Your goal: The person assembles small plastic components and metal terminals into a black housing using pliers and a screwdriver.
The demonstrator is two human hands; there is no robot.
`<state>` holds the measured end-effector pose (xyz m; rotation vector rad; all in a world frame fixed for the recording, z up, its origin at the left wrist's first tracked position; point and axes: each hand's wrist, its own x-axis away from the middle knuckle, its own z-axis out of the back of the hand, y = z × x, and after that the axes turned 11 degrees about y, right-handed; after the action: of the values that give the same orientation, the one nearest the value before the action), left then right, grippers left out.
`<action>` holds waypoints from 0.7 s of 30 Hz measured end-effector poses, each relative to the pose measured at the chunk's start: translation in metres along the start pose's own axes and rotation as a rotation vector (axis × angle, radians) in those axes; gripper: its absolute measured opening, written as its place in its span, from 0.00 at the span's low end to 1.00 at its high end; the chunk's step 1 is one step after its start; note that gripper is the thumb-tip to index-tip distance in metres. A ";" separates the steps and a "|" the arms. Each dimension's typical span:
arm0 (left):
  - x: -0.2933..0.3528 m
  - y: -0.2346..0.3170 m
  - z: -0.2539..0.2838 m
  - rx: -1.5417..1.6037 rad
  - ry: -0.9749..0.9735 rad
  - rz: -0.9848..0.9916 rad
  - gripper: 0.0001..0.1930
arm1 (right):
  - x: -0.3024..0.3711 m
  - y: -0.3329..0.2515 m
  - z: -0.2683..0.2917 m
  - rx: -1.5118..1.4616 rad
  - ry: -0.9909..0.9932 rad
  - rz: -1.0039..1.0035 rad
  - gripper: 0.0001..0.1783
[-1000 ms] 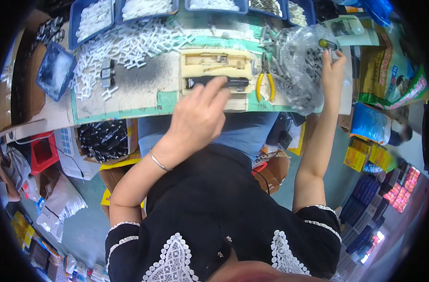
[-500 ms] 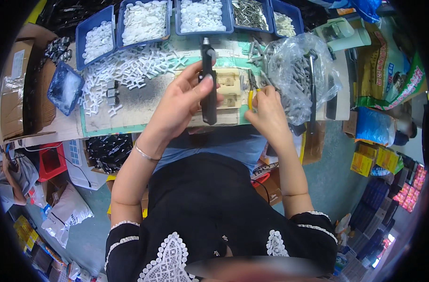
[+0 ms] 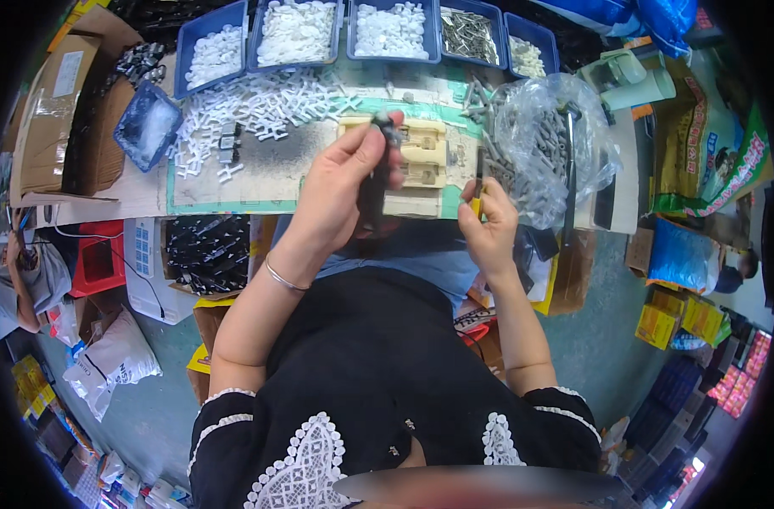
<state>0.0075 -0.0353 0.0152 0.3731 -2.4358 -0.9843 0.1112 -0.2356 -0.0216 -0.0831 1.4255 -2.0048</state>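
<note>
Gripping a long black tool (image 3: 372, 182) upright above the bench (image 3: 234, 182), the left hand (image 3: 340, 191) wraps its middle; the right hand (image 3: 487, 222) pinches a yellow-handled tool (image 3: 477, 191) beside a clear bag of grey parts (image 3: 546, 153). Both tools look stiff and light, best held mid-body.

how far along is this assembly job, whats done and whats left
Done: no finished pieces can be told apart. In hand: the left hand holds a long black part upright over the beige jig; the right hand grips a yellow-handled tool. Left: a heap of loose white parts and a clear bag of grey parts remain.
</note>
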 end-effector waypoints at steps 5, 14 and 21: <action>0.026 -0.007 -0.005 -0.496 0.116 -0.384 0.17 | -0.014 -0.079 0.002 -0.081 -0.305 -0.106 0.18; 0.041 0.002 -0.009 -1.206 0.120 -1.328 0.14 | 0.003 -0.101 0.003 0.026 -0.410 0.014 0.18; 0.047 -0.002 -0.012 -1.257 0.010 -1.340 0.13 | 0.013 -0.107 0.006 0.150 -0.348 0.019 0.15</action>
<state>-0.0262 -0.0629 0.0368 1.4598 -0.8227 -2.6191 0.0526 -0.2285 0.0683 -0.3345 1.0513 -1.9595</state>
